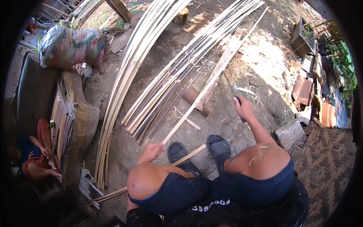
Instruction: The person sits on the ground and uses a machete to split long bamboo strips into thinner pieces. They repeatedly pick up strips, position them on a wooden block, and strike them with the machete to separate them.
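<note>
My left hand (151, 153), by my left knee, is closed around the near end of a long pale bamboo strip (211, 81). The strip slants away to the far right, passing over a board (217, 77) and a short log (191, 96) on the ground. To the right of the strip, my right hand (244, 108) grips the dark handle of a long-bladed knife (230, 84). Its blade points away from me, and its tip is close to the strip; I cannot tell whether they touch.
Bundles of pale strips (126, 72) and mixed dark strips (177, 72) lie at left and centre. A person (41, 151) sits at far left near a white-and-dark animal (87, 183). A stuffed sack (72, 46), stone block (289, 134) and woven mat (325, 166) flank me.
</note>
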Available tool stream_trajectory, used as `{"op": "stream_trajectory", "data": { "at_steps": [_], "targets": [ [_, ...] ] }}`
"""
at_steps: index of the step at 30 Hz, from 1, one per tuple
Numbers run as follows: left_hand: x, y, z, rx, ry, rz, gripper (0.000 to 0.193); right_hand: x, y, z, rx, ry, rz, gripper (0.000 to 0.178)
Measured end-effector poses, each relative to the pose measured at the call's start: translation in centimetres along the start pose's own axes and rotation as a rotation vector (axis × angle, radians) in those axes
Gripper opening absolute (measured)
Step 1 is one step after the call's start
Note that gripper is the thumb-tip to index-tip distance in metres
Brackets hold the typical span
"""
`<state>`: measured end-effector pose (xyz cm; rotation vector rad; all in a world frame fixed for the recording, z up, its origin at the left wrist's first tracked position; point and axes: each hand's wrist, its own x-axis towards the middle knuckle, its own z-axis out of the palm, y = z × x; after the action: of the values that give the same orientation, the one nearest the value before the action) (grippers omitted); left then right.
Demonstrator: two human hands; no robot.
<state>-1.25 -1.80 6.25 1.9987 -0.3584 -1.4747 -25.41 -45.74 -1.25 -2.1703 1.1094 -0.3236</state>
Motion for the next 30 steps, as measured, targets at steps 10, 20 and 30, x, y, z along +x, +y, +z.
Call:
{"op": "stream_trajectory", "data": {
  "at_steps": [10, 20, 30],
  "targets": [
    [3.4, -4.6, 2.3, -0.075, 0.062, 0.085, 0.045, -2.8, -3.0, 1.6, -0.118, -0.226, -0.331, 0.039],
    [1.4, -5.4, 1.4, -0.082, 0.086, 0.037, 0.046, 0.5, -1.3, 0.5, -0.227, -0.2, -0.263, 0.042],
    [-0.2, -8.8, 1.8, -0.1, 0.193, 0.078, 0.044, 0.5, -1.7, 0.8, -0.251, -0.214, -0.388, 0.036]
  ]
}}
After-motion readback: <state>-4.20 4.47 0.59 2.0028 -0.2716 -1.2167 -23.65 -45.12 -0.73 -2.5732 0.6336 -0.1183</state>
